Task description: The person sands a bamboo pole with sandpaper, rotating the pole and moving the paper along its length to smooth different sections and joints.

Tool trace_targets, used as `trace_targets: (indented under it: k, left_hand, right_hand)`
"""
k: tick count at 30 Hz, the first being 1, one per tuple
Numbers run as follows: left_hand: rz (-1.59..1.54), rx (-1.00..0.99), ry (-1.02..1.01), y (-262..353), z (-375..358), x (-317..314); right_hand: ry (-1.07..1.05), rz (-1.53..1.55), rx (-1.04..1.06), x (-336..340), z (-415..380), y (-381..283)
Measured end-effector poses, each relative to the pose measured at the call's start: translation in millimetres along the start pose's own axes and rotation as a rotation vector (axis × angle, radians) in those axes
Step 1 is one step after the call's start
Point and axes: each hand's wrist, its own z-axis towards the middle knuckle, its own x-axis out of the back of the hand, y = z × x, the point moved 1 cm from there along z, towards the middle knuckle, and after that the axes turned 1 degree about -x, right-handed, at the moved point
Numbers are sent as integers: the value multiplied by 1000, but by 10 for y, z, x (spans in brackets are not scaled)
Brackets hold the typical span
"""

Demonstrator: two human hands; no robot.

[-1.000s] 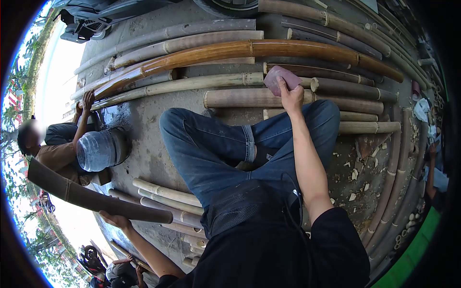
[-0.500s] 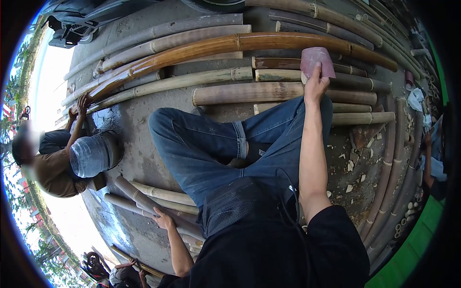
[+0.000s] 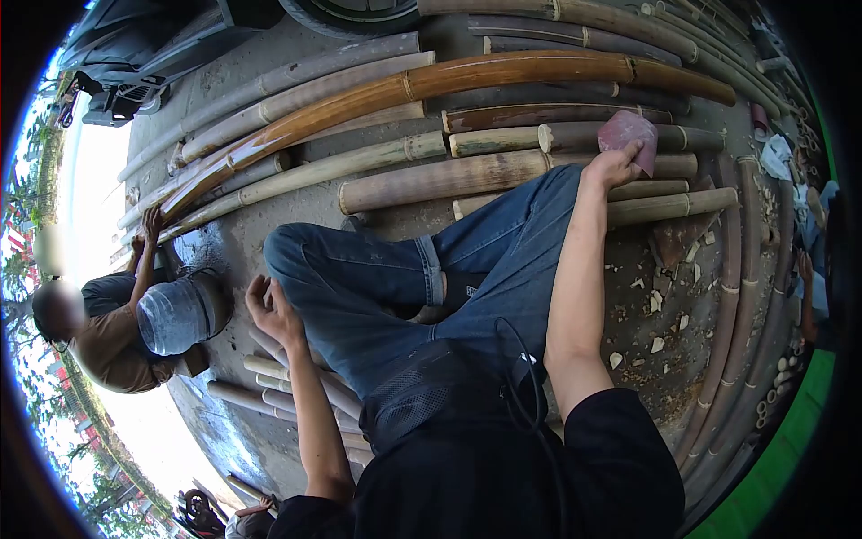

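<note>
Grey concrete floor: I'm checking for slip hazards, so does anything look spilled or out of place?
Yes: a dark, wet-looking patch beside the clear plastic jug stands out against the drier grey concrete floor, perhaps a spill. Pale, jagged chips lie scattered to the right of the person's blue jeans.

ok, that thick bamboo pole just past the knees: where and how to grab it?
Grip the thick bamboo pole around its barrel near the left end, probably from above, on the wearer's side. It's round and lies flat, with floor showing beside that end; farther right, the right knee and a second pole crowd it. The left hand, empty, looks nearer.
</note>
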Motion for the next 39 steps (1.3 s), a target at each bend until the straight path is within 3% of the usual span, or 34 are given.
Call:
trace_targets:
  k: [3, 4, 6, 7, 9, 13, 19, 23, 39]
  left_hand:
    - [-237, -122, -438, 974, 104, -1416]
    - [-190, -196, -623, 1314, 17, -1837]
    - [-126, -365, -913, 1774, -306, -2657]
    - [-66, -553, -951, 1824, -501, -3095]
    - [50, -599, -1040, 1988, -943, -3777]
    - [246, -646, -1129, 2201, -1420, -4596]
    - [401, -785, -1257, 2169, -1285, -4797]
    - [274, -832, -1375, 1983, -1024, -4765]
    - [310, -925, -1142, 1380, -300, -3830]
  right_hand:
    - [90, -9, -45, 16, 50, -70]
    - [98, -6, -42, 22, 50, -89]
    - [192, 16, -247, 26, 38, -98]
    - [192, 13, -245, 34, 55, -89]
    - [279, -58, -363, 61, 88, -14]
    - [290, 4, -296, 111, 62, -11]
    - [310, -15, -358, 70, 79, 32]
    - [280, 8, -384, 31, 93, 123]
    - [281, 15, -340, -7, 60, 43]
